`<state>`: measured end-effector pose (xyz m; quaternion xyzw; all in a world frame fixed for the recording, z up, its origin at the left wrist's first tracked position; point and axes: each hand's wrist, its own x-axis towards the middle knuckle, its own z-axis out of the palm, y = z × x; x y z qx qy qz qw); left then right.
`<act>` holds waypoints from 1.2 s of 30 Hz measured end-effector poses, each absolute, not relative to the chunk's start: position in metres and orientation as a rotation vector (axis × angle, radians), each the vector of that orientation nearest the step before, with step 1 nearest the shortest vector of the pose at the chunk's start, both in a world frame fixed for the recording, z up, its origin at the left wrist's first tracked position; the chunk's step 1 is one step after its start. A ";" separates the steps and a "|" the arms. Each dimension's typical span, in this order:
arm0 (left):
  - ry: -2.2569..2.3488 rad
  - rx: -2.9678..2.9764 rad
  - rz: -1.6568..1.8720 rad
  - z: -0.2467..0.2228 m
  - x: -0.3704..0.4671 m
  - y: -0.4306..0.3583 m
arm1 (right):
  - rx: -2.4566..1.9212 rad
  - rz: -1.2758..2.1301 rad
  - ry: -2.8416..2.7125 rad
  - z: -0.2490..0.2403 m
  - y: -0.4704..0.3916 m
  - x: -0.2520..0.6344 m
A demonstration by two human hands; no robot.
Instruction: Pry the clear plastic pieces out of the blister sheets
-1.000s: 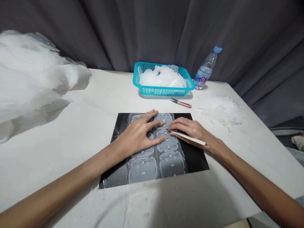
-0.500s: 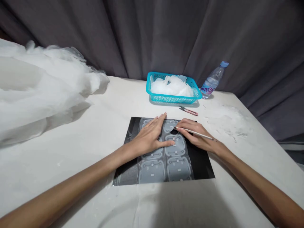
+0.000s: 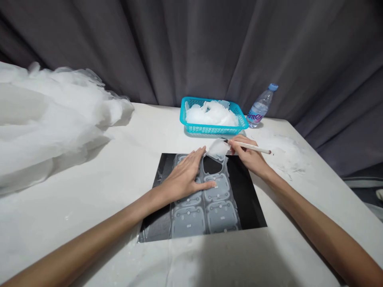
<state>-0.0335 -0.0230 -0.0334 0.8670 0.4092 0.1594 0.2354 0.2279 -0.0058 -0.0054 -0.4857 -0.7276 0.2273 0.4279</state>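
Observation:
My left hand [image 3: 187, 173] lies flat with fingers stretched over a translucent sheet [image 3: 190, 223] marked with rounded-square shapes. Under the sheet is a black board [image 3: 249, 207]. My right hand [image 3: 247, 153] grips a slim white tool [image 3: 254, 148] with a dark tip, its exact kind unclear. At the tool's tip and my right fingers, a translucent white piece [image 3: 219, 148] is raised at the sheet's far edge; whether the fingers also pinch it, I cannot tell. Just below that piece, a rounded hole in the sheet shows the black board.
Behind my hands stands a turquoise basket [image 3: 214, 130] filled with white translucent pieces [image 3: 214, 113]. A water bottle [image 3: 260, 107] is beside it. Thin clear scraps [image 3: 287, 155] lie at the right, and a large heap of white filmy material [image 3: 60, 119] covers the left.
My right hand has moved up and away from me with the tool, and the piece has lifted out of the sheet, widening the hole. My left hand stays on the sheet.

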 end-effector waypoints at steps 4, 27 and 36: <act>1.163 2.301 0.613 -0.027 -0.034 -0.022 | -1.085 0.670 -1.893 0.005 -0.019 0.220; 1.077 1.080 0.674 -0.003 -0.026 -0.033 | -1.037 0.725 -2.037 0.014 -0.034 0.225; 1.028 0.881 0.767 -0.001 -0.022 -0.035 | -1.165 1.079 -2.018 -0.012 -0.037 0.210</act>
